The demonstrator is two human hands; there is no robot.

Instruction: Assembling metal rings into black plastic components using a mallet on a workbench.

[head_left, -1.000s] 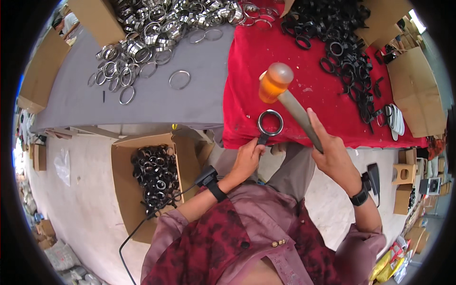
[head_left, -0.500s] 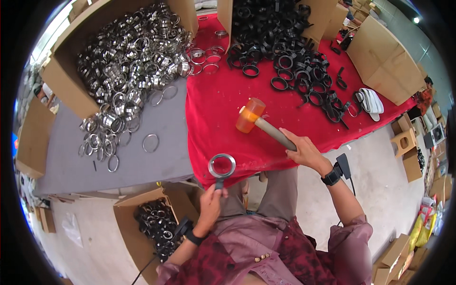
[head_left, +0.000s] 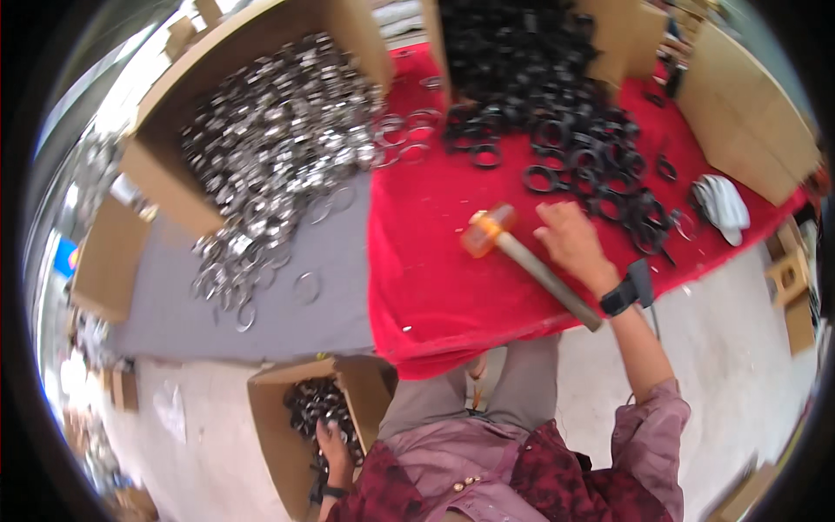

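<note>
My left hand (head_left: 333,448) is down at the cardboard box (head_left: 271,422) below the table edge, its fingers apart over the finished-looking black pieces with metal rings (head_left: 315,402) inside. No separate piece shows in its grip. Over the red cloth (head_left: 426,287), my right hand (head_left: 574,244) stretches toward the black ring parts with short handles (head_left: 600,174), fingers spread and holding nothing. Beside that hand a mallet (head_left: 546,280) with an amber head rests on the cloth, its handle pointing toward me. Motion blurs both hands slightly.
A large open carton (head_left: 174,170) spills shiny metal rings (head_left: 287,130) onto the grey cloth (head_left: 339,270) at left. Another carton (head_left: 626,43) holds a heap of black parts at the back. A white rolled cloth bundle (head_left: 722,209) and a cardboard panel (head_left: 744,113) stand at right.
My right hand has let go of the mallet and moved forward. My left hand has gone down to the box, and the black-handled ring it held is no longer in it. The view has shifted.
</note>
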